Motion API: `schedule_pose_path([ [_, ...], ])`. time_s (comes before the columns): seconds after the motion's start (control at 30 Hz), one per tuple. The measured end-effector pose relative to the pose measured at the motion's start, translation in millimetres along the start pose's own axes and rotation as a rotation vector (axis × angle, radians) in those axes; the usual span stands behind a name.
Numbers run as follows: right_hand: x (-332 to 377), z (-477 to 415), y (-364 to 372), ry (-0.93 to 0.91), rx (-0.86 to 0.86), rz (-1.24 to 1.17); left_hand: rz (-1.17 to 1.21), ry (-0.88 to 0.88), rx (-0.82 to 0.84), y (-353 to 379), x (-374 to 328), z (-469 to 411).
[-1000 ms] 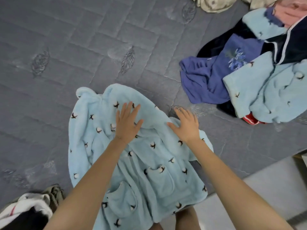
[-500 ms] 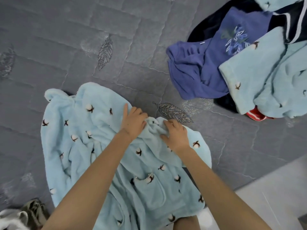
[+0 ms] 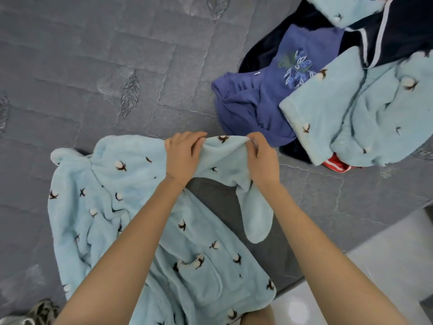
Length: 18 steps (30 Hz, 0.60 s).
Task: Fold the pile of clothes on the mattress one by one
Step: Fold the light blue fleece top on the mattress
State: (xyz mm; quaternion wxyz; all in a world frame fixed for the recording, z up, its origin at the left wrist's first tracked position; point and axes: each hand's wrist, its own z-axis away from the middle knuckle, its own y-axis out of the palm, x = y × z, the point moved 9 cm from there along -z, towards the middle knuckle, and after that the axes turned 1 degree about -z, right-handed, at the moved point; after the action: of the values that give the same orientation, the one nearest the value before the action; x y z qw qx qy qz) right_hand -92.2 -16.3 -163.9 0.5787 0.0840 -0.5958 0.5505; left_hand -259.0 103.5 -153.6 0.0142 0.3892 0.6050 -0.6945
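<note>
Person works on a light-blue fleece top (image 3: 131, 207) w/ cotton-boll print, lying on the near-left part of the grey quilted mattress (image 3: 93, 55). Most of it lies flat, front up, patch pocket (image 3: 199, 280) showing near the bottom edge. L hand (image 3: 181, 158) and R hand (image 3: 263, 163) sit close together at the top's far right edge, both w/ fingers curled, pinching a fold of fleece and holding it up off the mattress. Bare mattress shows under the raised part, btwn the forearms. A sleeve (image 3: 256, 219) hangs down below the R hand.

Rest of the pile (image 3: 304, 109) is at upper right, near but apart from the top: purple-blue garment (image 3: 257, 95) w/ embroidered flower, matching light-blue fleece piece (image 3: 375, 113) partly over it, navy jacket (image 3: 398, 26) w/ white piping behind, a red-and-white item (image 3: 335, 164) peeking out underneath. Striped fabric (image 3: 43, 310) at bottom-left corner, type unclear. Pale floor (image 3: 398, 266) at lower right.
</note>
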Motion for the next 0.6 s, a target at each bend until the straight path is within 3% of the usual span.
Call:
schedule_pose_path([
  [0.2,6,-27,-28,-0.028,0.057,0.011,-0.078,0.048,0.159,22,-22,-11],
  [0.43,-37,-26,-13,0.081,0.381,0.067,0.261,-0.184,-0.011,18,-17,-33],
  [0.6,-70,-28,-35,0.145,0.281,0.260,0.348,-0.301,-0.094,22,-6,-45],
])
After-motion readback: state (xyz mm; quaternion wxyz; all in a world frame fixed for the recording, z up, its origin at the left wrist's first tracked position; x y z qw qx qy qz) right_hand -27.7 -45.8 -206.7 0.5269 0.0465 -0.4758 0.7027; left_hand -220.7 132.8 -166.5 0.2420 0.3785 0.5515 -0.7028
